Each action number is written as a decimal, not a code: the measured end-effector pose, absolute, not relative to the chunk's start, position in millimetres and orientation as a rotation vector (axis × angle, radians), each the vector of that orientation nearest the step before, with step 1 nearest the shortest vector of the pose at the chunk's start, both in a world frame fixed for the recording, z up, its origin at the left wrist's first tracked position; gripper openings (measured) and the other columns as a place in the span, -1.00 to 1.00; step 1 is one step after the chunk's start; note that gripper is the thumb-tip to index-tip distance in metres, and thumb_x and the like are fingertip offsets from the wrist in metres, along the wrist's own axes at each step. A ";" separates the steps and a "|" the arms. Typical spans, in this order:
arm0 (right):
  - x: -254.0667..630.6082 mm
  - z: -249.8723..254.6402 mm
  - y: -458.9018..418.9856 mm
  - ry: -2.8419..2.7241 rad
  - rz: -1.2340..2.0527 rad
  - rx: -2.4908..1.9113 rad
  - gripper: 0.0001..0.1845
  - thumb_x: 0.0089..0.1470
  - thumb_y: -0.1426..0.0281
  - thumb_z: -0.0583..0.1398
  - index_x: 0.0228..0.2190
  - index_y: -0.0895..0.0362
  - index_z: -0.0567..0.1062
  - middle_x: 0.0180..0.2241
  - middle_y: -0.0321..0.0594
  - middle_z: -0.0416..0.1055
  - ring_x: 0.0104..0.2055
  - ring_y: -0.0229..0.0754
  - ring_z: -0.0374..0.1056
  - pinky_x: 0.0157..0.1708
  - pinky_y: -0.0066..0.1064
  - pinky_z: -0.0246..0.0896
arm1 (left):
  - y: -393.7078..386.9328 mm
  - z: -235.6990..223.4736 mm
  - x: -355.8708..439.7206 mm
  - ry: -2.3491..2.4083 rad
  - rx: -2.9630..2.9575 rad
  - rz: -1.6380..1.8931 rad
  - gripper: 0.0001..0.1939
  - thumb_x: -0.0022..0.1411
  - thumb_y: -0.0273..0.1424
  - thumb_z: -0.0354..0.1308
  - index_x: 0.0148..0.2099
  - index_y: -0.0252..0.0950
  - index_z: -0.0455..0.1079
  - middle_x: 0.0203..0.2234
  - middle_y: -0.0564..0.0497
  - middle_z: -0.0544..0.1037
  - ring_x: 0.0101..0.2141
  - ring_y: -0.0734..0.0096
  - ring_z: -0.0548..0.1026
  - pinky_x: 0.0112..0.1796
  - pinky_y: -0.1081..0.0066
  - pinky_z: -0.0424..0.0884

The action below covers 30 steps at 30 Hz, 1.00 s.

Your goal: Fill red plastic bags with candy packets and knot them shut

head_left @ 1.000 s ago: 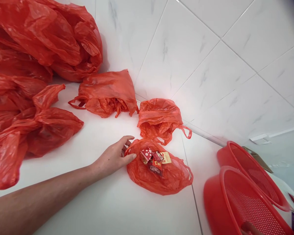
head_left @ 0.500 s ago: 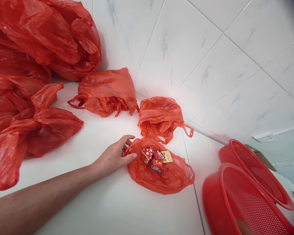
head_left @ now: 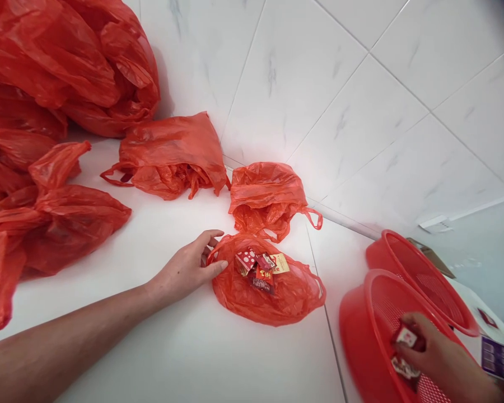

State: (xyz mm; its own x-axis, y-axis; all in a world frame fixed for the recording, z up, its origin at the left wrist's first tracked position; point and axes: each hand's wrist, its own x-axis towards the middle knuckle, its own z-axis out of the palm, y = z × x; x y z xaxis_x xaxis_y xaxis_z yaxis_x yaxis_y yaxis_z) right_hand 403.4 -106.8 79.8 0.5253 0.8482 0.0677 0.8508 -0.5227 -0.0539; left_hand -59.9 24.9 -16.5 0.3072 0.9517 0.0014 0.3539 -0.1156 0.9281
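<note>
My left hand (head_left: 185, 270) rests on the white surface and pinches the left rim of an open red plastic bag (head_left: 289, 299). Several small wrapped sweets (head_left: 258, 267) in red, white and yellow lie inside that bag. My right hand (head_left: 439, 358) is at the lower right, over the nearer red mesh basket (head_left: 363, 330), with its fingers closed on a few small red and white wrapped sweets (head_left: 405, 352).
A second red mesh basket (head_left: 428, 285) stands behind the first. Two filled red bags (head_left: 172, 154) (head_left: 269, 196) lie by the tiled wall (head_left: 319, 84), and a heap of larger red bags (head_left: 46, 112) fills the left. A purple printed box (head_left: 499, 355) shows at the right edge.
My right hand has come up out of the nearer basket into view, holding sweets. My left hand keeps its hold on the bag's rim. The view has shifted slightly.
</note>
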 end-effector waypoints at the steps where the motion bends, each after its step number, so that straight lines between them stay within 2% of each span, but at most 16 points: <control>1: 400.4 90.2 -104.7 -1.448 0.008 -2.669 -0.63 -0.40 0.10 0.22 -0.43 -0.21 0.26 -0.52 -0.20 0.48 -0.41 0.12 0.45 -0.41 -0.10 0.28 | 24.9 -16.1 -59.7 1.208 1.653 0.810 -0.48 0.16 -0.14 0.06 0.15 -0.11 0.12 -0.15 0.03 0.46 -0.39 0.40 0.45 -0.33 0.36 0.41; 4: 367.0 118.4 -96.3 -1.381 -0.101 -2.611 -0.50 -0.36 0.02 0.24 -0.31 -0.18 0.23 -0.43 -0.17 0.47 -0.38 0.10 0.43 -0.39 -0.10 0.24 | 24.7 -15.6 -59.3 1.221 1.656 0.802 -0.48 0.16 -0.13 0.08 0.14 -0.09 0.12 -0.15 0.05 0.46 -0.36 0.39 0.45 -0.31 0.37 0.41; 6: 327.1 130.8 -87.2 -1.503 -0.104 -2.503 -0.47 -0.32 0.02 0.27 -0.27 -0.16 0.23 -0.33 -0.19 0.47 -0.36 0.03 0.42 -0.39 -0.17 0.25 | 24.5 -15.9 -59.2 1.224 1.663 0.803 -0.48 0.16 -0.12 0.08 0.14 -0.08 0.12 -0.15 0.06 0.46 -0.36 0.40 0.45 -0.30 0.38 0.41; 9: 259.4 137.4 -66.4 -1.699 0.052 -2.385 -0.53 -0.25 0.11 0.27 -0.27 -0.10 0.25 -0.32 -0.26 0.46 -0.37 -0.06 0.41 -0.43 -0.29 0.24 | 24.0 -16.0 -59.5 1.231 1.672 0.807 -0.48 0.16 -0.11 0.07 0.14 -0.07 0.12 -0.16 0.06 0.46 -0.39 0.41 0.45 -0.31 0.39 0.40; 13: 192.6 127.6 -32.5 -2.035 0.363 -2.229 -0.70 -0.12 0.25 0.20 -0.31 -0.05 0.22 -0.46 -0.39 0.40 -0.48 -0.19 0.33 -0.51 -0.41 0.15 | 23.0 -14.9 -60.2 1.241 1.682 0.813 -0.47 0.15 -0.10 0.06 0.14 -0.10 0.14 -0.20 0.05 0.47 -0.39 0.39 0.45 -0.32 0.37 0.40; 16: 165.7 111.7 -13.8 -2.212 0.499 -2.006 -0.72 -0.06 0.31 0.16 -0.27 -0.02 0.22 -0.44 -0.41 0.39 -0.45 -0.23 0.32 -0.48 -0.45 0.14 | 22.5 -14.5 -60.9 1.214 1.675 0.837 -0.47 0.15 -0.11 0.06 0.14 -0.13 0.14 -0.19 0.03 0.46 -0.39 0.38 0.45 -0.31 0.35 0.41; 18: 155.3 102.3 -7.0 -2.287 0.605 -1.893 -0.66 -0.07 0.32 0.17 -0.20 -0.02 0.23 -0.38 -0.40 0.40 -0.39 -0.23 0.33 -0.41 -0.43 0.18 | 22.8 -14.9 -61.5 1.186 1.673 0.837 -0.48 0.16 -0.13 0.05 0.14 -0.12 0.13 -0.17 0.04 0.46 -0.40 0.40 0.45 -0.30 0.35 0.42; 21: 154.8 100.1 -3.6 -2.321 0.700 -1.848 -0.47 -0.11 0.28 0.23 -0.05 -0.07 0.26 -0.23 -0.37 0.40 -0.29 -0.21 0.36 -0.31 -0.38 0.24 | 24.1 -16.6 -62.6 1.167 1.674 0.825 -0.49 0.17 -0.14 0.05 0.15 -0.10 0.12 -0.15 0.05 0.45 -0.40 0.42 0.45 -0.31 0.36 0.42; 23: 170.3 108.7 -4.3 -2.241 0.636 -1.920 -0.46 -0.09 0.22 0.23 -0.01 -0.13 0.28 -0.12 -0.34 0.37 -0.25 -0.21 0.35 -0.28 -0.37 0.26 | 25.3 -17.9 -63.0 1.169 1.672 0.822 -0.48 0.17 -0.12 0.06 0.15 -0.11 0.11 -0.15 0.04 0.45 -0.38 0.40 0.45 -0.30 0.36 0.42; 25: 200.2 122.2 -7.3 -2.095 0.471 -2.044 -0.59 -0.03 0.15 0.19 -0.10 -0.10 0.36 -0.15 -0.32 0.39 -0.25 -0.20 0.36 -0.28 -0.36 0.25 | 26.4 -19.2 -62.9 1.182 1.674 0.820 -0.46 0.16 -0.10 0.06 0.15 -0.11 0.11 -0.14 0.03 0.45 -0.36 0.38 0.46 -0.29 0.34 0.43; 27: 240.5 134.5 -14.0 -1.951 0.264 -2.186 -0.71 0.03 0.09 0.14 -0.25 -0.02 0.41 -0.30 -0.32 0.44 -0.30 -0.19 0.36 -0.32 -0.36 0.23 | 27.2 -19.9 -62.5 1.189 1.677 0.822 -0.45 0.15 -0.08 0.06 0.15 -0.11 0.11 -0.14 0.02 0.46 -0.35 0.36 0.47 -0.28 0.33 0.43; 30: 301.6 137.4 -32.7 -1.817 0.057 -2.442 -0.69 0.06 0.09 0.08 -0.46 0.05 0.41 -0.46 -0.31 0.44 -0.39 -0.17 0.36 -0.41 -0.36 0.19 | 27.7 -18.4 -61.4 1.199 1.687 0.816 -0.43 0.14 -0.05 0.07 0.15 -0.11 0.12 -0.13 0.01 0.47 -0.35 0.34 0.48 -0.28 0.34 0.44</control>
